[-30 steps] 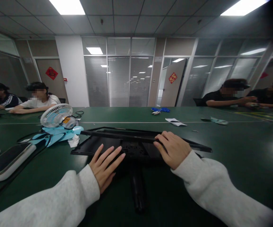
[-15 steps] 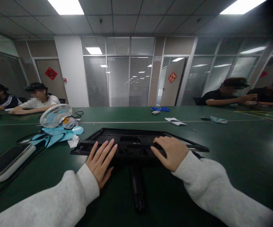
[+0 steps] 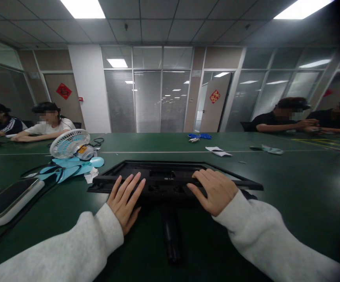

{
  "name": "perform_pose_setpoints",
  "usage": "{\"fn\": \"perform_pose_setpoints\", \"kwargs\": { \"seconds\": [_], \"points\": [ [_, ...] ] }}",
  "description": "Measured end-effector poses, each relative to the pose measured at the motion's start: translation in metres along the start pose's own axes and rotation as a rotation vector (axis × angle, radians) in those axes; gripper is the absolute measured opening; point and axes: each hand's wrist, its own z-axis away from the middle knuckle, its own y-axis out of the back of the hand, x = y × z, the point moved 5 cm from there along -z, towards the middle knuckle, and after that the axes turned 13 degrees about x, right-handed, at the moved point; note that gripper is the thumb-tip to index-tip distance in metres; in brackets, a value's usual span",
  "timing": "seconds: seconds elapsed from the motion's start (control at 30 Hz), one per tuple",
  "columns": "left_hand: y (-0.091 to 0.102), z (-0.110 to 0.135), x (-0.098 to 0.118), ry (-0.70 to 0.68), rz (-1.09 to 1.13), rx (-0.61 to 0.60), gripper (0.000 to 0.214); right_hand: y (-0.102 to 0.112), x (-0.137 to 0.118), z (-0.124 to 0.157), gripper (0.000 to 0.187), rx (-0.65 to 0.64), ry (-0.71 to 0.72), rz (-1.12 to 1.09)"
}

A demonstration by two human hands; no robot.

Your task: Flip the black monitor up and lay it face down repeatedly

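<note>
A black monitor frame lies flat on the green table, with a black stand arm running from under it toward me. My left hand rests flat on the frame's near left edge, fingers stretched out. My right hand lies on the near right edge of the frame, fingers slightly curled over the bezel and pressing down on it. Both arms wear light grey sleeves.
A small white desk fan on a light blue base stands at the left, beside crumpled paper. A flat dark device lies at the near left. Paper scraps and a blue item lie farther back. Other people sit at both sides.
The loose black bezel, tilted above the back panel a second ago, has been lowered flat onto it. Both hands moved slightly and now rest on its near edge.
</note>
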Motion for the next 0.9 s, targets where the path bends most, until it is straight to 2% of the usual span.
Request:
{"fn": "perform_pose_setpoints", "kwargs": {
  "seconds": [0.27,0.9],
  "points": [
    [0.0016,-0.0008,-0.0004,-0.01,-0.001,0.04,0.077,0.0025,-0.002,0.0018,0.035,0.062,0.039,0.038],
    [0.0068,-0.0008,0.0021,-0.027,0.02,0.106,0.071,0.0079,-0.0016,0.0009,0.034,0.096,0.083,0.014]
  ]
}}
